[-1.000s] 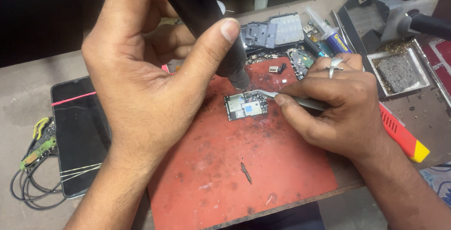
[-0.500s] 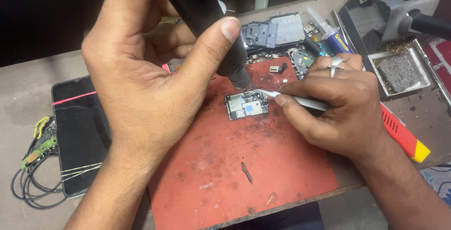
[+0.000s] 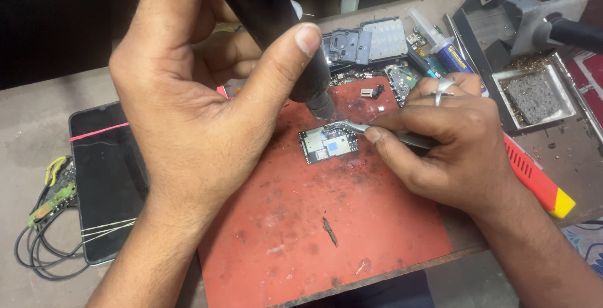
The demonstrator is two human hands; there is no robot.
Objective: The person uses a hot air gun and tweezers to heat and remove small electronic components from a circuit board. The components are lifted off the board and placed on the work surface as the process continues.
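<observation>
My left hand (image 3: 201, 100) grips a thick black hot-air wand (image 3: 276, 25), its nozzle angled down just above a small circuit board (image 3: 328, 145). The board lies on a red work mat (image 3: 326, 232). My right hand (image 3: 449, 141), a ring on one finger, pinches metal tweezers (image 3: 352, 127) whose curved tips touch the board's top edge beside the nozzle. Both hands hover close over the board.
A dark phone with a red band (image 3: 103, 176) and a bundle of wires (image 3: 44, 220) lie left. Phone parts (image 3: 364, 41), a glue tube (image 3: 443, 47), a grey tool stand (image 3: 521, 12), a sponge tray (image 3: 534, 97) and a red-yellow handled tool (image 3: 540, 179) sit right. A small dark scrap (image 3: 330, 231) rests on the mat.
</observation>
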